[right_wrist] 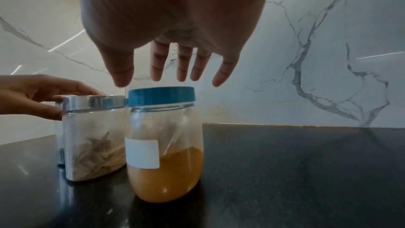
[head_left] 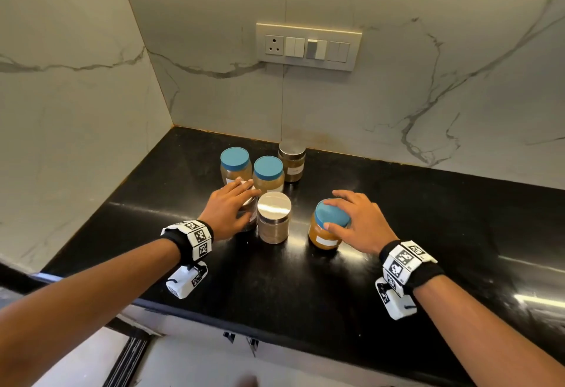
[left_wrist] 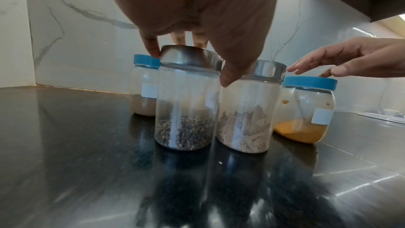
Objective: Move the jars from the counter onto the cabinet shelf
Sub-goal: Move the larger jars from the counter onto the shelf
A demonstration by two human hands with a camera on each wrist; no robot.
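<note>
Marble-veined walls meet in a corner behind a glossy black bench (head_left: 382, 203), on which six jars are grouped near the centre of the head view. Fingers (left_wrist: 151, 48) of the left hand (head_left: 226, 212) are seen curled about the steel lid of the peppercorn jar (left_wrist: 184, 110), thumb on one side of the rim and fingertips on the other, so a top grip appears to be closing or just made; whether it is firm cannot be told. Fingers (right_wrist: 156, 65) of the right hand (head_left: 357, 221) are spread wide and straight just above the blue lid of the turmeric jar (right_wrist: 166, 162); in the right wrist view a gap to the lid is visible, so nothing is held there yet. Just beside the peppercorn jar stands a steel-lidded jar of pale flakes (left_wrist: 245, 119), and behind it, toward the upper middle of the head view, two blue-lidded jars (head_left: 235, 166) and another steel-lidded one (head_left: 292, 162) are set. No cabinet shelf is shown. For the step in hand, each lid should be clasped evenly round its rim and the jar raised straight up, since close neighbours could be knocked by a tilted lift, and lids of unknown tightness are best supported from the body once clear.
</note>
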